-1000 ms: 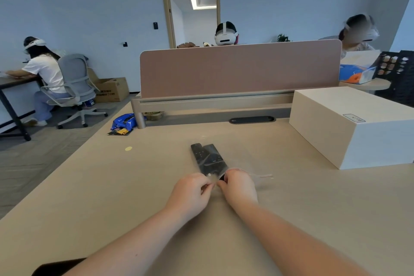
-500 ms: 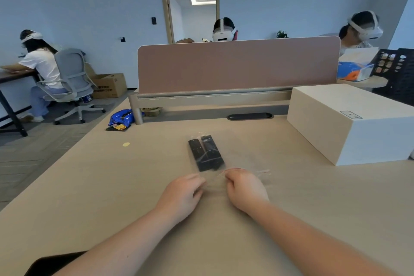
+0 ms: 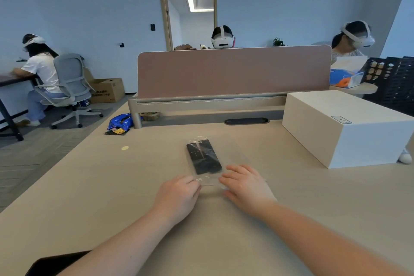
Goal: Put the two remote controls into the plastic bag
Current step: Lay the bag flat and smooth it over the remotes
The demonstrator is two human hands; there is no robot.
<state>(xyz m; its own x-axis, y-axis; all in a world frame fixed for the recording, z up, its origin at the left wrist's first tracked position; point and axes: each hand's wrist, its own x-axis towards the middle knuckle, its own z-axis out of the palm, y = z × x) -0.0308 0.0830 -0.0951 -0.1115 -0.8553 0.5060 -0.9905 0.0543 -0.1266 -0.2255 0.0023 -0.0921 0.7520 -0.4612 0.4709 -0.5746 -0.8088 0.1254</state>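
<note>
Two black remote controls (image 3: pixel 203 156) lie side by side inside a clear plastic bag (image 3: pixel 208 180) on the beige table (image 3: pixel 89 186). The bag's near end points toward me. My left hand (image 3: pixel 178 197) rests on the table at the bag's near left corner, fingertips touching the plastic. My right hand (image 3: pixel 245 185) lies flat with fingers spread at the bag's near right corner. Whether either hand pinches the plastic is hard to tell.
A large white box (image 3: pixel 345 127) stands at the right. A brown divider panel (image 3: pixel 233 71) closes the far edge of the table. A blue snack bag (image 3: pixel 119 122) lies at the far left edge. Other people sit beyond the desk.
My hands have moved apart from the bag's mouth, where they were pinched together. The bag with the remotes now lies flat on the table and my right fingers have spread.
</note>
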